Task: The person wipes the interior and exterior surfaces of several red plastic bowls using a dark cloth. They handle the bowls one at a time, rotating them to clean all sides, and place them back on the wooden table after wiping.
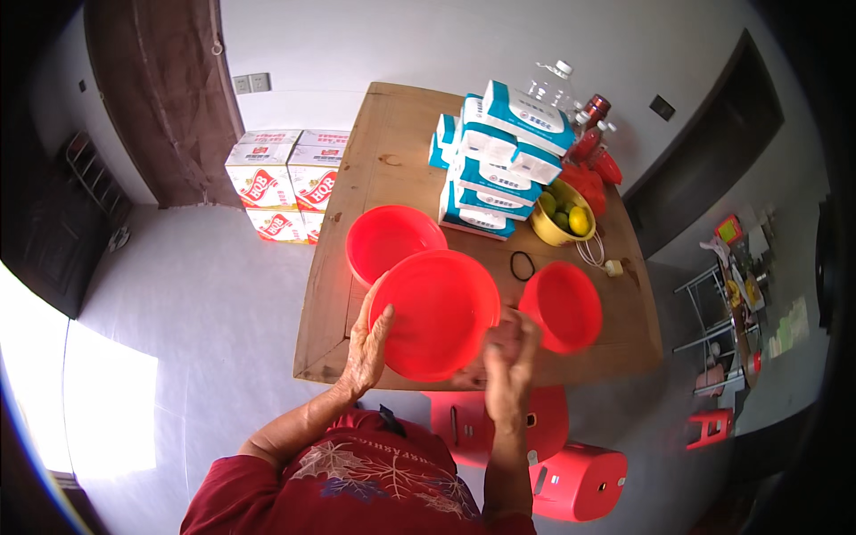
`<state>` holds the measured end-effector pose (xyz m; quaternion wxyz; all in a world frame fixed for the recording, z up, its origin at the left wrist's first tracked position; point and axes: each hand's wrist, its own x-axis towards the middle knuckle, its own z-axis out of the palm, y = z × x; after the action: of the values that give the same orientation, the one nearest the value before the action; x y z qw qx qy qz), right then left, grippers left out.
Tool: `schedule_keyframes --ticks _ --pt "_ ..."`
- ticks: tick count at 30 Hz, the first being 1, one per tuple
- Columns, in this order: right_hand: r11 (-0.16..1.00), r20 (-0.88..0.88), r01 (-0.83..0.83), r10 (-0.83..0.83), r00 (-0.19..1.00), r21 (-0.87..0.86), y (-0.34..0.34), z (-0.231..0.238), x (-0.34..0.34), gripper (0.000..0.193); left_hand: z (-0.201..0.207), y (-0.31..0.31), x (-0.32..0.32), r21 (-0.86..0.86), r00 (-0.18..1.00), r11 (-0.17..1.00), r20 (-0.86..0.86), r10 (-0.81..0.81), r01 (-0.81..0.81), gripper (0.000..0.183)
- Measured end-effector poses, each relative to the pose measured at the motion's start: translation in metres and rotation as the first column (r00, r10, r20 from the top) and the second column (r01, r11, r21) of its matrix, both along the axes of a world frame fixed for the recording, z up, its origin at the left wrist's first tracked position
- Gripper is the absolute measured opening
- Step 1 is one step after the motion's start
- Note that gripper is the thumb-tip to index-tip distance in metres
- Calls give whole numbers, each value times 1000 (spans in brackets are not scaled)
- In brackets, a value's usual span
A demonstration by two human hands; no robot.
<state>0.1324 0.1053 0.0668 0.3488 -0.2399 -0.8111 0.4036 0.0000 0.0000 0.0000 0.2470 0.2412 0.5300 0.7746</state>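
Note:
A round red plastic basin (434, 312) is held tilted above the near edge of the wooden table. My left hand (366, 349) grips its left rim, thumb over the edge. At the opposite rim is my right hand (512, 370), smeared by motion; whether its fingers hold a cloth or anything else cannot be made out. Just behind the held basin, a second red basin (383, 234) sits on the table, partly covered by it. A third red basin (566, 308) stands to the right, leaning a little.
Stacked tissue packs (499, 169) rise at the table's back, beside a yellow bowl (551, 230) of green and yellow fruit. A black loop (522, 265) and a white cable (590, 253) lie nearby. Red stools (580, 481) stand below the near edge; cartons (267, 183) are stacked left.

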Motion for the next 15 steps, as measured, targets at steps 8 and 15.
schedule_keyframes --ticks 8,15 --pt "851 358 -171 -21 933 497 12 -48 -41 72 0 10 19 -40 998 999 -49 -27 25 50" --pt "520 571 -697 411 711 494 -3 -38 -27 48 -12 -3 6 -49 988 995 131 -81 88 48"
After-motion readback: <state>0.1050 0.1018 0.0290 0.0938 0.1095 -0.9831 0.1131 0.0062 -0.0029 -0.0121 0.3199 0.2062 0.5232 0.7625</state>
